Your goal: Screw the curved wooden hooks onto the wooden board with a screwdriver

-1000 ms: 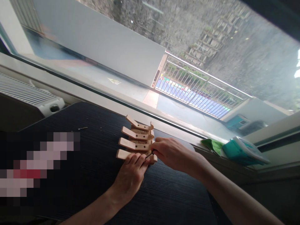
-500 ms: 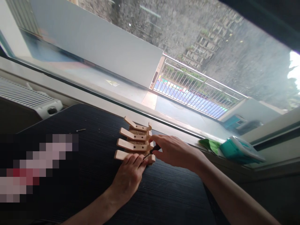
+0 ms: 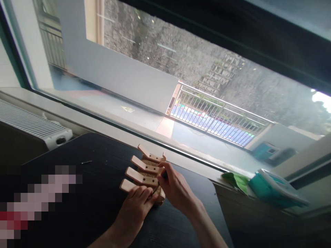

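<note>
A light wooden rack with several hook-shaped arms lies on the dark table near its far edge. My left hand rests palm down on the nearest arm, fingers together and pressing it. My right hand is closed around a small dark-handled screwdriver whose tip points into the rack's right end, beside my left fingertips. A loose screw lies on the table to the left.
A white radiator stands at the left below the window sill. A teal box and a green cloth sit on the sill at the right. A blurred patch covers the table's lower left.
The view has tilted up, so rack and hands sit lower in the picture. My right hand has drawn in closer to the rack, and the screwdriver handle is more hidden.
</note>
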Tool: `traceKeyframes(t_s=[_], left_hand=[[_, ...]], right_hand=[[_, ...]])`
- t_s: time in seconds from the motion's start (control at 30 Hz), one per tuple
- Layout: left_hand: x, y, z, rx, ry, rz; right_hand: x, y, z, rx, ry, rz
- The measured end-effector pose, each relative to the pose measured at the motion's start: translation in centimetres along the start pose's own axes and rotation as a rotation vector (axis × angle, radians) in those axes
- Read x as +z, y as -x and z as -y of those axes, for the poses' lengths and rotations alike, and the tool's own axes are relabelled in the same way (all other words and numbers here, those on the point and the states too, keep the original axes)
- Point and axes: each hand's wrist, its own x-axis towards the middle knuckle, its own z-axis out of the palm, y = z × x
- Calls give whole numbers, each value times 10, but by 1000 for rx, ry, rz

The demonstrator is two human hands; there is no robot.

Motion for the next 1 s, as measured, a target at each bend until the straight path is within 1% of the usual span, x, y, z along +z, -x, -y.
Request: traceKeyframes(t_s=[0.07, 0.13, 0.2, 0.27, 0.3, 0.33, 0.4, 0.47, 0.53, 0.6, 0.67, 0.7, 0.73, 0.83, 0.87, 0.93, 1.0], left_hand=[[6, -6, 2, -17, -30, -35], [11, -9, 3, -21, -63, -99], [9, -11, 9, 0, -64, -184], [-1, -18, 20, 63, 9, -223], [-8, -25, 28, 59, 49, -227], [-16, -33, 36, 11, 90, -214], [-31, -56, 55, -139, 161, -256], [-40, -78, 72, -231, 331, -224], [-43, -90, 84, -304, 529, -138], [-42, -88, 91, -329, 659, -4], [-40, -77, 94, -310, 702, 95], [-39, -70, 95, -276, 687, 122], [-39, -64, 95, -246, 644, 122], [-39, -52, 91, -116, 378, 12], [-39, -50, 88, -63, 298, 1], [-35, -47, 79, 3, 217, 13], [-29, -45, 69, 12, 197, 61]], right_hand=[[8, -8, -9, 51, -10, -70], [14, -16, -15, 76, -35, -120], [15, -22, -19, 73, -58, -143], [12, -23, -18, 50, -77, -144], [9, -22, -16, 33, -85, -140], [5, -21, -14, 12, -98, -132], [0, -18, -9, -55, -106, -115], [-3, -16, -6, -80, -91, -113], [-2, -14, -8, -80, -91, -135], [2, -13, -15, -47, -103, -149], [6, -14, -21, -20, -119, -144], [8, -14, -24, -26, -127, -134], [10, -14, -25, -41, -133, -135], [11, -15, -25, -69, -130, -140], [11, -15, -23, -74, -125, -139], [10, -14, -21, -81, -115, -142], [8, -13, -20, -73, -107, -128]])
